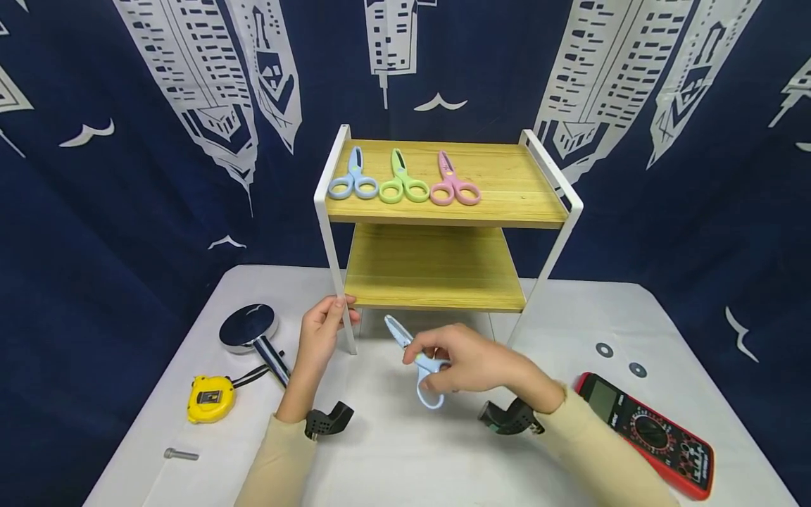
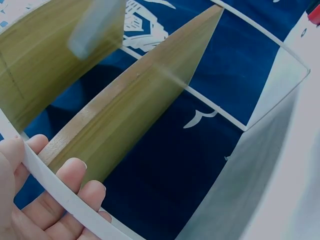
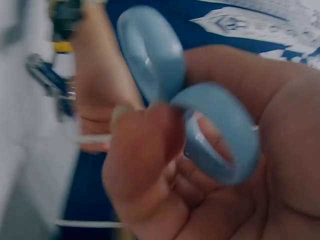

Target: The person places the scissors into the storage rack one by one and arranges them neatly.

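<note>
My right hand (image 1: 469,359) holds a pair of light-blue scissors (image 1: 431,364) in front of the shelf, blades pointing up and to the left. In the right wrist view, the scissors' blue finger loops (image 3: 165,55) show between the thumb and fingers, while the blades are hidden. My left hand (image 1: 321,334) grips the white front left leg (image 2: 52,187) of the two-tier wooden rack (image 1: 437,267), near the lower board. On the top board, blue scissors (image 1: 355,172), green scissors (image 1: 399,169) and pink scissors (image 1: 446,169) lie in a row.
Left of the rack lie a chrome shower head (image 1: 248,327), a yellow tape measure (image 1: 210,399) and a bolt (image 1: 181,454). To the right are two washers (image 1: 605,350) and a red multimeter (image 1: 646,429). A dark blue patterned cloth (image 1: 405,120) hangs behind.
</note>
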The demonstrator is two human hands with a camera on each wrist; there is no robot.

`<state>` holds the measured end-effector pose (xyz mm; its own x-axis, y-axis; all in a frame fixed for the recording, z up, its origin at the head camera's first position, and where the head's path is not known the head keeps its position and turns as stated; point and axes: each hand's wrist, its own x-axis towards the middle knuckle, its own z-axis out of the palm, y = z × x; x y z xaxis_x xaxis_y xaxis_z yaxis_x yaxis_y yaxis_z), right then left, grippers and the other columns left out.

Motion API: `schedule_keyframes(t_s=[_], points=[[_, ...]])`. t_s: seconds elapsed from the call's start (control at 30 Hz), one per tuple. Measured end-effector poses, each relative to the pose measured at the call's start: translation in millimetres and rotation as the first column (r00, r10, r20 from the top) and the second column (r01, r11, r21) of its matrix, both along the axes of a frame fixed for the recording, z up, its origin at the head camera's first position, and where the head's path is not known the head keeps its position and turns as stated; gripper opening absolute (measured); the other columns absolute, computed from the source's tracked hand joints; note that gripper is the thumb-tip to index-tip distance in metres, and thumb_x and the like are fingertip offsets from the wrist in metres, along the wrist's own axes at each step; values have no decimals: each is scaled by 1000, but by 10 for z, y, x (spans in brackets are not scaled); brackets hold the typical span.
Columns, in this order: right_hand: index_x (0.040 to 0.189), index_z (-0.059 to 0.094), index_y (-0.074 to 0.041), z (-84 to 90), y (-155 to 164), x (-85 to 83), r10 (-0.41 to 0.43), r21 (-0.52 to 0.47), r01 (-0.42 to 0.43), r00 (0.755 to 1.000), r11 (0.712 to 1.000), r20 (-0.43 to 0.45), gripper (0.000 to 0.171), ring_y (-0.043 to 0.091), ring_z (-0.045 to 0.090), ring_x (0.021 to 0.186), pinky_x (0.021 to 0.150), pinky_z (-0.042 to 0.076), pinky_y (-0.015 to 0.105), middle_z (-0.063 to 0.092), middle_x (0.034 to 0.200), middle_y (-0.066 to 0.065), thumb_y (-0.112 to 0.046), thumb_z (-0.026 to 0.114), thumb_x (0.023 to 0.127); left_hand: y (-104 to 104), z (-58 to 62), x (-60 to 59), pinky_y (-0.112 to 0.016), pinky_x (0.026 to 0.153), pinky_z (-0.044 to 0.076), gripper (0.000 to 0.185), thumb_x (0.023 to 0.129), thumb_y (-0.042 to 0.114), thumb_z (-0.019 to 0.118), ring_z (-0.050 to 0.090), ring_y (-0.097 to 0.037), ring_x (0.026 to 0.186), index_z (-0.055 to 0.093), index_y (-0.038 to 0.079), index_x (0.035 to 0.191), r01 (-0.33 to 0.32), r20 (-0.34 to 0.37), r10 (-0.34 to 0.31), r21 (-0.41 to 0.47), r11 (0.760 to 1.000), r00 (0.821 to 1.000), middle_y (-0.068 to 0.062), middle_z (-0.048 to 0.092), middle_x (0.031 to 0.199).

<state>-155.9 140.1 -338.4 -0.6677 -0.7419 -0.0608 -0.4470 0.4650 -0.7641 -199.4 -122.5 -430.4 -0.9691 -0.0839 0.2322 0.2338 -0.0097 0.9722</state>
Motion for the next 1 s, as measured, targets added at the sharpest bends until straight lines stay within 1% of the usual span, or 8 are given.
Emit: schedule_keyframes(t_s=[0.13, 0.27, 0.37, 0.5, 0.6, 0.77, 0.87, 1.0], points=[[116, 69, -9, 556, 165, -5, 0, -59, -2, 999, 998, -39, 30, 9, 53, 68, 59, 46, 22, 62, 88, 3, -5, 74, 87, -8, 9, -5, -18, 80, 57, 34, 109, 17, 48, 68, -3, 76, 67, -11, 114, -6, 1, 6, -6, 1000, 1000, 15, 69, 73], [117, 69, -6, 1068, 306, -27, -43, -110, 24, 983, 994, -179, 30, 12, 57, 69, 61, 50, 23, 63, 89, 5, -3, 76, 87, -17, 14, -11, -18, 79, 56, 34, 109, 16, 48, 67, -3, 76, 66, -12, 114, -4, 3, 4, -3, 1000, 1000, 15, 69, 72], [118, 69, -4, 1396, 384, -76, -115, -127, 82, 953, 988, -280, 32, 13, 58, 70, 62, 49, 22, 63, 91, 6, -2, 78, 87, -16, 24, -11, -18, 79, 56, 34, 109, 16, 48, 67, -3, 76, 65, -13, 114, -1, 0, 1, -1, 1000, 1000, 16, 69, 72], [123, 70, -7, 1733, 433, -230, -271, -57, 269, 889, 961, -370, 36, 18, 61, 71, 62, 52, 22, 61, 94, 8, -5, 78, 88, -17, 33, -10, -18, 79, 56, 34, 109, 16, 48, 68, -2, 75, 65, -13, 114, -12, -1, 12, -1, 1000, 1000, 16, 69, 72], [129, 69, -10, 1872, 452, -381, -350, 56, 414, 828, 908, -438, 40, 24, 60, 78, 64, 52, 25, 57, 101, 11, -14, 77, 90, -14, 22, -9, -18, 78, 57, 34, 109, 16, 48, 68, -2, 75, 65, -13, 113, -19, -4, 19, 3, 1000, 1000, 15, 69, 72], [139, 61, -9, 1933, 470, -620, -369, 186, 541, 749, 820, -551, 49, 32, 49, 98, 77, 41, 41, 54, 115, 19, -21, 70, 93, -3, 1, -11, -19, 79, 57, 35, 109, 16, 49, 68, -2, 75, 65, -14, 112, -20, -18, 20, 9, 1000, 1000, 13, 70, 74], [143, 57, -8, 1928, 467, -740, -392, 217, 594, 720, 775, -573, 50, 36, 50, 104, 86, 44, 49, 58, 119, 23, -20, 65, 95, 5, 4, -8, -19, 79, 57, 35, 109, 16, 49, 68, -2, 75, 64, -15, 112, -18, -19, 18, 16, 1000, 1000, 14, 70, 73], [150, 48, -8, 1892, 459, -842, -398, 284, 635, 710, 718, -581, 52, 39, 54, 105, 89, 48, 53, 62, 122, 27, -20, 55, 100, 17, 13, -4, -17, 79, 57, 35, 108, 15, 48, 68, -2, 76, 63, -16, 113, -8, -13, 8, 27, 1000, 1000, 14, 70, 73]])
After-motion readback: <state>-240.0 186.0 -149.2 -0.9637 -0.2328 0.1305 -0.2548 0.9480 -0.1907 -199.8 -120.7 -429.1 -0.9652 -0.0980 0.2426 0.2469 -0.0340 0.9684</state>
